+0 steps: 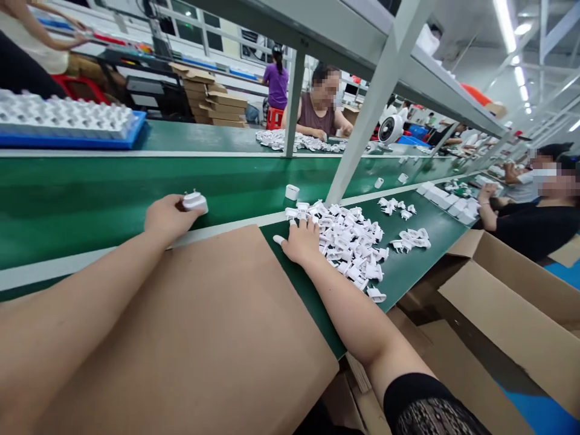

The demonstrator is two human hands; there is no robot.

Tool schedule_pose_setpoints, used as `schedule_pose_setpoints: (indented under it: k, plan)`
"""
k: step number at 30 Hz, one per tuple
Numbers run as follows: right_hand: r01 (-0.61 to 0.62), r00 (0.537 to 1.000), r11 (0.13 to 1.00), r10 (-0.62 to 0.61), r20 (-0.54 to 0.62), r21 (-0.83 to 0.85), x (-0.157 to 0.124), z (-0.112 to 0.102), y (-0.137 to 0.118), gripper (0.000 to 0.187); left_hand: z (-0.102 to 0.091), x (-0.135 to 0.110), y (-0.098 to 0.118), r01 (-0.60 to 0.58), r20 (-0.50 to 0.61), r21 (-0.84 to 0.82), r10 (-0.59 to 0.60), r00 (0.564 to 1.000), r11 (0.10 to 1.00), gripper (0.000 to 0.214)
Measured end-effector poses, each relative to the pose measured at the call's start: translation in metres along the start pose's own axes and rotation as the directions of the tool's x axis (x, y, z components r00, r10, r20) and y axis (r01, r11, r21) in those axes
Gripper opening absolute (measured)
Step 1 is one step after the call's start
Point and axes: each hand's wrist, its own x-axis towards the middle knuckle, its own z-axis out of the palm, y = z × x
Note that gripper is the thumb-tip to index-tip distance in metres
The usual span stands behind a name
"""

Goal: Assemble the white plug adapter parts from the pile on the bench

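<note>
My left hand [165, 216] is closed round a white plug-in charger [196, 203], held over the near edge of the green belt with its metal pins pointing up. My right hand [302, 241] reaches to the left side of a heap of small white plug pieces [351, 241]. Its fingers are spread and touch the heap, with white covers on the fingertips. No piece can be seen gripped in it. Just beyond those fingers, a white charger housing [292, 192] rests on the belt.
A large cardboard sheet [217, 320] covers the near bench. Open cartons [516, 302] stand at right. A slanted white post [362, 115] rises beside the heap. Across the belt are a blue tray [136, 130] of white parts and a co-worker [319, 109]; more people sit at right.
</note>
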Motion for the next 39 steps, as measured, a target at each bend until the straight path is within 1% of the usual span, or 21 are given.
schedule_pose_setpoints:
  k: [2, 3, 4, 5, 7, 9, 11, 13, 15, 16, 20, 23, 25, 27, 31, 32, 33, 34, 36, 37, 39]
  plan:
    - [0.008, 0.999, 1.0, -0.007, -0.052, 0.017, -0.002, -0.003, -0.001, 0.054, 0.003, 0.0, -0.006, 0.075, 0.007, 0.027, -0.075, 0.997, 0.997, 0.05]
    - [0.015, 0.997, 0.999, -0.012, -0.08, 0.033, -0.003, -0.005, -0.002, 0.05, 0.004, -0.002, -0.007, 0.12, -0.011, 0.035, -0.119, 0.993, 0.992, 0.051]
    - [0.021, 0.994, 0.999, -0.015, -0.111, 0.05, -0.003, -0.006, -0.003, 0.048, 0.005, -0.005, -0.007, 0.135, -0.031, 0.032, -0.134, 0.99, 0.99, 0.053]
    - [0.025, 0.989, 0.998, -0.015, -0.147, 0.065, -0.004, -0.006, -0.003, 0.046, 0.006, -0.008, -0.006, 0.142, -0.074, 0.025, -0.14, 0.987, 0.99, 0.057]
    - [0.036, 0.976, 0.997, -0.019, -0.216, 0.075, -0.004, -0.005, -0.004, 0.042, 0.007, -0.014, -0.003, 0.132, -0.208, 0.013, -0.126, 0.97, 0.991, 0.069]
    - [0.063, 0.969, 0.996, -0.045, -0.242, 0.07, -0.003, -0.001, -0.005, 0.043, 0.009, -0.02, 0.0, 0.077, -0.348, 0.019, -0.065, 0.935, 0.997, 0.077]
    - [0.105, 0.98, 0.991, -0.091, -0.176, 0.077, 0.0, 0.004, -0.004, 0.055, 0.011, -0.025, 0.002, -0.025, -0.431, 0.068, 0.052, 0.901, 0.997, 0.078]
    - [0.143, 0.989, 0.985, -0.138, -0.061, 0.092, 0.002, 0.008, -0.004, 0.069, 0.013, -0.029, 0.004, -0.135, -0.442, 0.154, 0.19, 0.877, 0.979, 0.075]
    - [0.175, 0.984, 0.98, -0.177, 0.016, 0.097, 0.003, 0.01, -0.003, 0.071, 0.013, -0.033, 0.007, -0.222, -0.407, 0.219, 0.295, 0.864, 0.95, 0.069]
    - [0.184, 0.982, 0.978, -0.187, 0.022, 0.096, 0.004, 0.009, -0.003, 0.068, 0.012, -0.035, 0.008, -0.255, -0.388, 0.239, 0.333, 0.859, 0.937, 0.066]
    - [0.167, 0.986, 0.98, -0.165, -0.028, 0.105, 0.0, 0.003, -0.002, 0.038, 0.009, -0.039, 0.008, -0.342, -0.359, 0.274, 0.425, 0.831, 0.899, 0.061]
    - [0.176, 0.984, 0.977, -0.172, -0.041, 0.121, -0.004, -0.001, -0.002, 0.042, 0.011, -0.034, 0.002, -0.364, -0.406, 0.272, 0.45, 0.795, 0.891, 0.059]
    - [0.192, 0.981, 0.973, -0.188, -0.047, 0.13, -0.007, -0.002, -0.003, 0.04, 0.014, -0.027, -0.003, -0.384, -0.472, 0.276, 0.472, 0.744, 0.881, 0.058]
    - [0.204, 0.979, 0.969, -0.198, -0.055, 0.139, -0.008, -0.002, -0.004, 0.034, 0.018, -0.021, -0.009, -0.449, -0.506, 0.312, 0.546, 0.667, 0.837, 0.057]
    - [0.225, 0.974, 0.96, -0.217, -0.066, 0.164, -0.009, -0.003, -0.007, 0.026, 0.023, -0.016, -0.013, -0.651, -0.424, 0.428, 0.776, 0.467, 0.626, 0.055]
    - [0.234, 0.972, 0.957, -0.225, -0.068, 0.172, -0.01, -0.004, -0.007, 0.026, 0.024, -0.017, -0.013, -0.684, -0.397, 0.447, 0.813, 0.427, 0.577, 0.055]
    - [0.24, 0.97, 0.953, -0.232, -0.067, 0.185, -0.012, -0.006, -0.007, 0.026, 0.025, -0.018, -0.012, -0.704, -0.373, 0.46, 0.837, 0.399, 0.541, 0.055]
    - [0.244, 0.97, 0.948, -0.236, -0.063, 0.203, -0.014, -0.008, -0.006, 0.028, 0.026, -0.02, -0.011, -0.717, -0.35, 0.469, 0.854, 0.386, 0.516, 0.054]
    - [0.237, 0.971, 0.939, -0.236, -0.036, 0.251, -0.018, -0.013, -0.005, 0.032, 0.03, -0.022, -0.008, -0.74, -0.285, 0.465, 0.873, 0.395, 0.486, 0.047]
    - [0.227, 0.972, 0.936, -0.234, -0.007, 0.269, -0.021, -0.016, -0.005, 0.033, 0.031, -0.024, -0.006, -0.751, -0.239, 0.455, 0.878, 0.414, 0.478, 0.043]
    - [0.209, 0.97, 0.939, -0.234, 0.061, 0.272, -0.025, -0.022, -0.005, 0.03, 0.033, -0.026, 0.0, -0.763, -0.128, 0.423, 0.866, 0.483, 0.488, 0.032]
